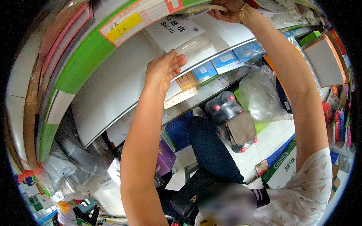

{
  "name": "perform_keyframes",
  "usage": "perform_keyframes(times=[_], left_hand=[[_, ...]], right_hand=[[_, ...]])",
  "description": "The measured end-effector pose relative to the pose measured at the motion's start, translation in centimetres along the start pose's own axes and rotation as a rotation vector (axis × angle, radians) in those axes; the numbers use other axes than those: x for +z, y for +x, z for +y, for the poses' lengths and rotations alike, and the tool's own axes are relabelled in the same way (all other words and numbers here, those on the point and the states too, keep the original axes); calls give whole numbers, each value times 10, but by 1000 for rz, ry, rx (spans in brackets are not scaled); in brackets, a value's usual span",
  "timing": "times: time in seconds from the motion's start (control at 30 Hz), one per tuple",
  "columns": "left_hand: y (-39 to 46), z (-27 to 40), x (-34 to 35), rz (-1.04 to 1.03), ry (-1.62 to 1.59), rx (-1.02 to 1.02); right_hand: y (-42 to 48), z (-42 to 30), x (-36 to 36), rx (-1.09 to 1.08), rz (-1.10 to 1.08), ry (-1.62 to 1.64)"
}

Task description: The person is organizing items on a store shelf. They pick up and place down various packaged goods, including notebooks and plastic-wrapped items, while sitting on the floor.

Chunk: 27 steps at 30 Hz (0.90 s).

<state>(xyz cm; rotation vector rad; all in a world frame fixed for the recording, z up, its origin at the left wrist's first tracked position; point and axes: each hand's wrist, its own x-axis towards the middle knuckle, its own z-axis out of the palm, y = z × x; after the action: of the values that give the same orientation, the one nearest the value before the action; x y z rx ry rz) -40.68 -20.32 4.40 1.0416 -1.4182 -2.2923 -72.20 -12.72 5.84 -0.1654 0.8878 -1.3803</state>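
My left hand (pixel 165 67) is over the white metal shelf (pixel 113 93), its fingers loosely curled and nothing visible between them. Just beyond its fingertips lies a stack of white exercise books (pixel 175 31) with printed covers, with clear plastic (pixel 195 46) at its near side. At the top edge, my right hand (pixel 230 12) closes on the rim of a pale, thin item (pixel 205 9); the frame cuts off part of this hand, and what the item is cannot be told. A green shelf edge strip (pixel 82 65) carries a price label (pixel 133 24) with a yellow patch.
Blue packets (pixel 203 70) fill a lower shelf. Beneath stand a blue plastic basket (pixel 179 130), a purple box (pixel 166 158) and a crumpled clear bag (pixel 261 96). A dark stool (pixel 224 106) with pink knobs bears a folded brown cloth (pixel 241 128). Plastic-wrapped goods (pixel 76 161) crowd the left.
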Motion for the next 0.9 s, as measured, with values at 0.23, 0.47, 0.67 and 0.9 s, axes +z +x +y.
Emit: perform_keyframes(times=[0.23,0.47,0.67,0.9], left_hand=[[10,-1,3,51,-164,-46],[10,0,11,53,-134,-20],[2,-6,-6,34,53,14],[-3,-6,12,-7,-159,23]], right_hand=[[-17,11,37,-90,6,78],[10,8,-1,1,-282,204],[5,73,32,-282,306,-738],[-48,91,44,-301,404,-750]])
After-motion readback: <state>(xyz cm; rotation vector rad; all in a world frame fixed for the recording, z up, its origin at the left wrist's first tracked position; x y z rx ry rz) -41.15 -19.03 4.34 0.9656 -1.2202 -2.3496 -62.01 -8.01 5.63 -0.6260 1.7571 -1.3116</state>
